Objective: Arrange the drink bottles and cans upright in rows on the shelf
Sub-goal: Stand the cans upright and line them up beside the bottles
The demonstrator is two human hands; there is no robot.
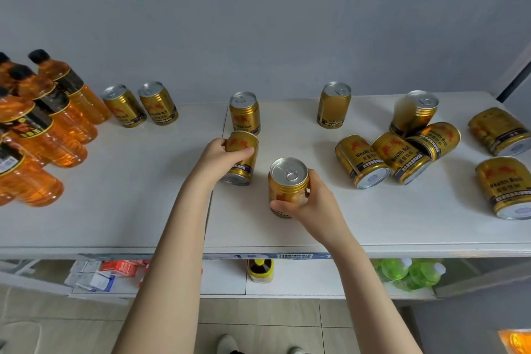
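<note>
Cans (334, 105) stand along the back of the white shelf (129, 210), and a heap (399, 158) of others lies on its side at the right. The left hand (218, 155) curls its fingers round a tipped can (242, 164) just in front of a standing can (244, 112); swinging it upright could knock that one over. The right hand (313, 204) grips an upright can (288, 184) nearer the front edge, where a careless release might tip it off the shelf.

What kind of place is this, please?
Probably a small shop or stockroom: many identical gold cans and orange bottles on a white shelf with a barcode strip on its front edge.
</note>
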